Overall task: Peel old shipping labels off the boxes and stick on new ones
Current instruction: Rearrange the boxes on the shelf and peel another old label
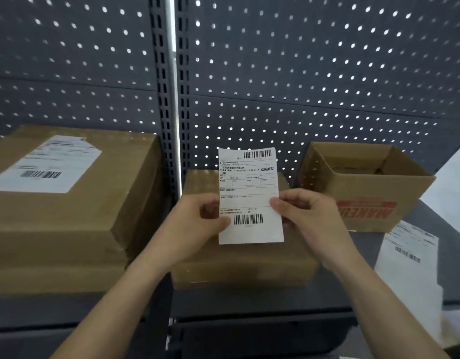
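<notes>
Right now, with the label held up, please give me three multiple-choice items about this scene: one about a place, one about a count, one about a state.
1. Where is the open box with red print?
A. left of the hands
B. right of the hands
C. on top of the big box

2. How many barcodes show on the held shipping label?
A. one
B. two
C. four

3. How is the held label kept?
A. lying flat on a box
B. pinched by both hands
C. stuck to the pegboard

Answers:
1 B, the open box stands right of the right hand.
2 B, the shipping label has one barcode at its top and one near its bottom.
3 B, the left hand and the right hand pinch its side edges above the small box.
</notes>
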A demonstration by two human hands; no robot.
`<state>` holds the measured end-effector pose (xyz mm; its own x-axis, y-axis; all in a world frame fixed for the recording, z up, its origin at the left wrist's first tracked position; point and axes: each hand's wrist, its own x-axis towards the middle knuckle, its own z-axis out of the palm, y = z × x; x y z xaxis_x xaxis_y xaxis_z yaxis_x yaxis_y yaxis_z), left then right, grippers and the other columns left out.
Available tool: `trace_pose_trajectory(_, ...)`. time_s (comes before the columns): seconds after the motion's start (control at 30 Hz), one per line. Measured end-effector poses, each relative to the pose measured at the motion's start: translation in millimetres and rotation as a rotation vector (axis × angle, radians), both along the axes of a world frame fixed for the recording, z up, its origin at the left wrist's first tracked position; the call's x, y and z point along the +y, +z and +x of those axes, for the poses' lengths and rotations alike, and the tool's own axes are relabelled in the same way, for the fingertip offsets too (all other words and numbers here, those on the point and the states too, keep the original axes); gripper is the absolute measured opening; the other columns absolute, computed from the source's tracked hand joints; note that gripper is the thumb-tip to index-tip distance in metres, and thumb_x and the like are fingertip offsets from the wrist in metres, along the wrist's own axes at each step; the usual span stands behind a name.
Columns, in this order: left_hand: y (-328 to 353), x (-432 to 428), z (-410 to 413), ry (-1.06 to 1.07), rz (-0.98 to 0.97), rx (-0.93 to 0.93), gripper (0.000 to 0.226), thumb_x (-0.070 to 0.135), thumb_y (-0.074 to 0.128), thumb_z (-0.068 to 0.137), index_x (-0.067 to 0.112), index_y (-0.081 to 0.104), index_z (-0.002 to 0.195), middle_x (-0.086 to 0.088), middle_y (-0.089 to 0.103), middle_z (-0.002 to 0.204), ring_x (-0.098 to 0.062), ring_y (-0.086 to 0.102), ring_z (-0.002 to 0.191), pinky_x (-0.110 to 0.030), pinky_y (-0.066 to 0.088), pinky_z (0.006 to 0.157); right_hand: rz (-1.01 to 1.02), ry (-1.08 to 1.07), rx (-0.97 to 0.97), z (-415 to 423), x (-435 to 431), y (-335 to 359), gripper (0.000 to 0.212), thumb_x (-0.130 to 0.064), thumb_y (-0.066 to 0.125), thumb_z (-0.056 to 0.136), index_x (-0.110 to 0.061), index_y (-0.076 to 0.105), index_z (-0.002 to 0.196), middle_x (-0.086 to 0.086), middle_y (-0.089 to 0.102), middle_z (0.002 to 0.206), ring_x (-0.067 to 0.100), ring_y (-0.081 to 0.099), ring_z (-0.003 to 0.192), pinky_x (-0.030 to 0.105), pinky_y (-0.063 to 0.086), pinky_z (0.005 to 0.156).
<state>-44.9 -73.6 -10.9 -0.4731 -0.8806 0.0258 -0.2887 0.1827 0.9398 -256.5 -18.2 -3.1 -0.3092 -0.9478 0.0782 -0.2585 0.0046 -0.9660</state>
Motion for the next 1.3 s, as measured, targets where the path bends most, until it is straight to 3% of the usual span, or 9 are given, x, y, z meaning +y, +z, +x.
trace_pose_trajectory(0.07,0,-5,-2,-0.009,-0.061,-0.074,0.024,0.017,0.069,0.089,0.035,0.073,0.103,0.013,0.074,0.095,-0.003,0.068,0.092,-0.033,0.056,0.088,0.023,0.011,-0.003,-3,-2,0,0.011,-0.015,0.07,0.087,-0.013,0.074,0.097,-0.006,0.077,0.087,0.01,0.073,0.081,0.019,0.056,0.06)
trace_pose_trajectory(0.23,-5,-12,-7,0.018,-0.121,-0.159,0.027,0.019,0.073,0.086,0.037,0.071,0.106,0.018,0.073,0.091,0.004,0.066,0.088,-0.022,0.056,0.082,0.11,0.083,0.056,-14,-10,-5,0.021,-0.014,0.081,0.076,-0.016,0.073,0.096,-0.001,0.076,0.087,0.013,0.072,0.082,0.026,0.059,0.068)
trace_pose_trajectory(0.33,-8,-18,-6,0.071,-0.115,-0.194,0.044,0.023,0.076,0.082,0.04,0.064,0.121,0.011,0.073,0.084,0.001,0.066,0.083,-0.029,0.054,0.084,0.105,0.126,0.083,-17,-16,-6,0.028,-0.01,0.085,0.07,-0.015,0.072,0.094,0.002,0.075,0.085,0.012,0.072,0.077,0.018,0.055,0.065)
trace_pose_trajectory(0.57,-12,-22,-3,0.088,-0.136,-0.202,0.081,0.021,0.077,0.082,0.038,0.033,0.148,0.013,0.071,0.083,0.0,0.065,0.081,-0.028,0.053,0.083,0.123,0.175,0.18,-16,-24,-8,0.037,-0.013,0.09,0.064,-0.02,0.07,0.094,-0.003,0.073,0.085,0.012,0.07,0.075,0.018,0.055,0.068)
trace_pose_trajectory(0.77,-12,-18,-5,0.059,-0.137,-0.169,0.081,0.018,0.079,0.079,0.058,0.035,0.136,0.011,0.07,0.081,0.0,0.063,0.074,-0.019,0.047,0.071,0.157,0.171,0.264,-18,-25,-11,0.042,-0.018,0.091,0.062,-0.025,0.067,0.096,-0.007,0.072,0.086,0.007,0.068,0.075,0.024,0.056,0.071)
trace_pose_trajectory(1.0,-16,-16,-10,0.092,-0.134,-0.207,0.094,0.019,0.08,0.077,0.047,0.025,0.148,0.017,0.067,0.08,0.008,0.059,0.07,-0.009,0.044,0.061,0.162,0.159,0.315,-18,-24,-15,0.043,-0.019,0.09,0.064,-0.028,0.065,0.098,-0.007,0.071,0.086,0.007,0.068,0.077,0.027,0.058,0.075)
trace_pose_trajectory(1.3,-20,-16,-10,0.102,-0.169,-0.237,0.094,0.02,0.081,0.077,0.051,0.025,0.146,0.011,0.066,0.08,0.007,0.059,0.074,-0.006,0.044,0.06,0.151,0.145,0.354,-19,-25,-21,0.045,-0.018,0.091,0.063,-0.028,0.066,0.098,-0.004,0.07,0.086,0.012,0.068,0.077,0.036,0.059,0.077)
